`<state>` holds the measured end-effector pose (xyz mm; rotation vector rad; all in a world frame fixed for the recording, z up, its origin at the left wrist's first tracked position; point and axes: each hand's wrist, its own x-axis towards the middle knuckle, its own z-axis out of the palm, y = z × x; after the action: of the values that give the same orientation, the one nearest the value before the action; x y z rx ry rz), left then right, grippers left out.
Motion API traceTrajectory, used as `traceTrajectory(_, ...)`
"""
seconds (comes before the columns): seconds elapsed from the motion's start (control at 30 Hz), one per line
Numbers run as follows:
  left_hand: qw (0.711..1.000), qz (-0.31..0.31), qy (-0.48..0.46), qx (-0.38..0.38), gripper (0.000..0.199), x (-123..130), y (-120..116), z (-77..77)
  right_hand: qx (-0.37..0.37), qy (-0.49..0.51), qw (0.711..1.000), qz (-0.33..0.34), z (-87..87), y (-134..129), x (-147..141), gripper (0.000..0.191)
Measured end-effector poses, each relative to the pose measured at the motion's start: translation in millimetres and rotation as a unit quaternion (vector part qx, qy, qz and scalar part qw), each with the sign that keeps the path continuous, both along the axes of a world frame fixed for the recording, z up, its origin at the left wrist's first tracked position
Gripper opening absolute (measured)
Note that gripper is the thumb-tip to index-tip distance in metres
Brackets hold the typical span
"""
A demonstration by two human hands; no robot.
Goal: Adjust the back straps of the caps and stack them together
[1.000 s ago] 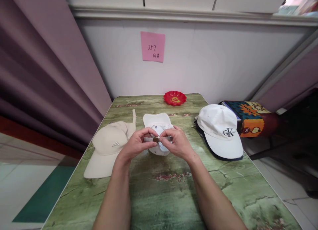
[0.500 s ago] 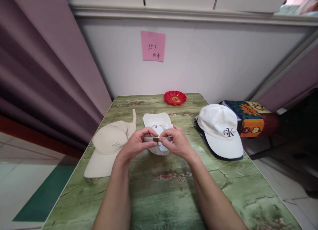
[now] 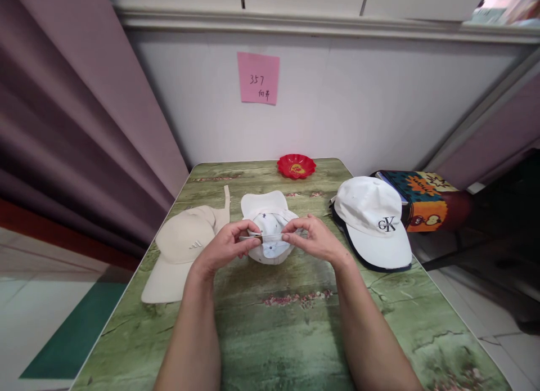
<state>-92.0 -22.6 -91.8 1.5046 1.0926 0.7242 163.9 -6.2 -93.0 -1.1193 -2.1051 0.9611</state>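
Note:
A white cap [image 3: 270,252] lies upside down near the middle of the green table [image 3: 278,335], its brim pointing away from me and its inside facing up. Across its opening runs the back strap [image 3: 272,237], pulled straight between my two hands. My left hand [image 3: 232,245] pinches the strap by its small brown buckle, at the left. With thumb and fingertips, my right hand [image 3: 310,237] grips the strap on the right side. The fingers of both hands partly cover the cap's rim.
A beige cap [image 3: 181,239] with a loose strap lies at the left. On the right, a white cap [image 3: 367,205] is stacked on a dark one. A red scalloped dish [image 3: 296,166] stands at the back edge, below a pink note [image 3: 258,79] on the wall.
My right hand has moved right, away from my left hand, which has shifted slightly left. More of the strap shows between them.

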Motion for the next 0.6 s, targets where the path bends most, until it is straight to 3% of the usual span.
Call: traceTrajectory(0.6, 0.999, 0.01, -0.024, 0.034, 0.028, -2.7, 0.0, -5.5, -0.019, -0.001, 1.0, -0.024, -0.3, 1.4, 1.5, 0.026)
